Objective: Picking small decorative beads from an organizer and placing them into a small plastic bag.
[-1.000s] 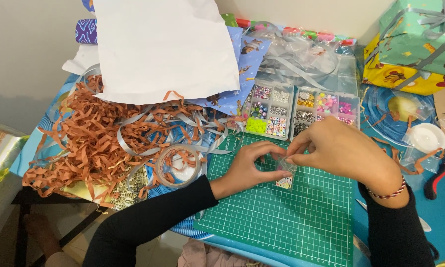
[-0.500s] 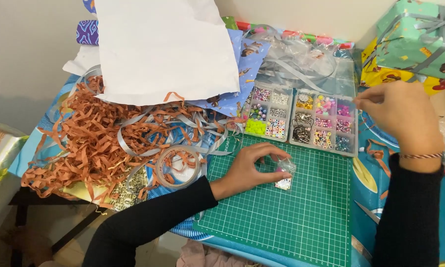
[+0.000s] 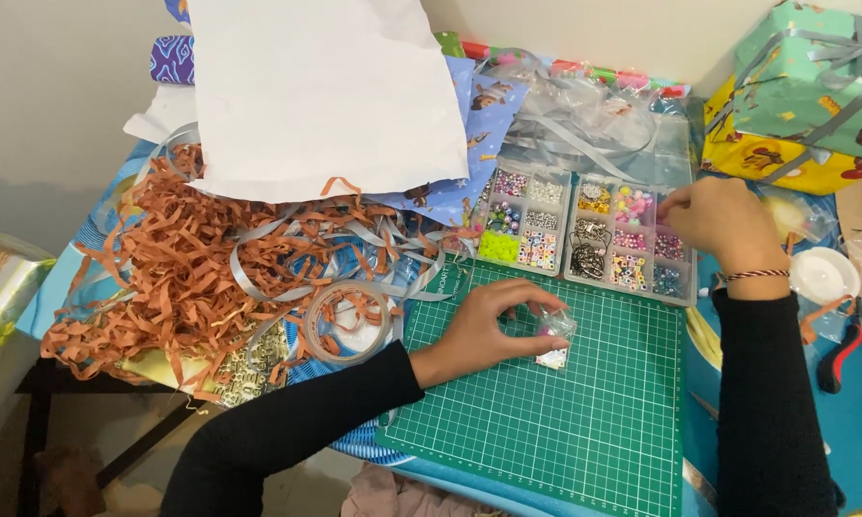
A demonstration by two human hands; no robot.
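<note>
A: Packages? Two wrapped gift boxes, far right corner: green one (image 3: 814,77) with grey ribbon, stacked on a yellow one (image 3: 785,158).

B: Plus a small clear bead bag (image 3: 553,340) on the green mat, pinched by the left hand (image 3: 488,330).

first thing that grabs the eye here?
The orange paper shreds heaped at left, under a big white sheet. Then the green cutting mat in front, where the left hand pinches a small bead bag, while the right hand reaches into the bead box.
</note>
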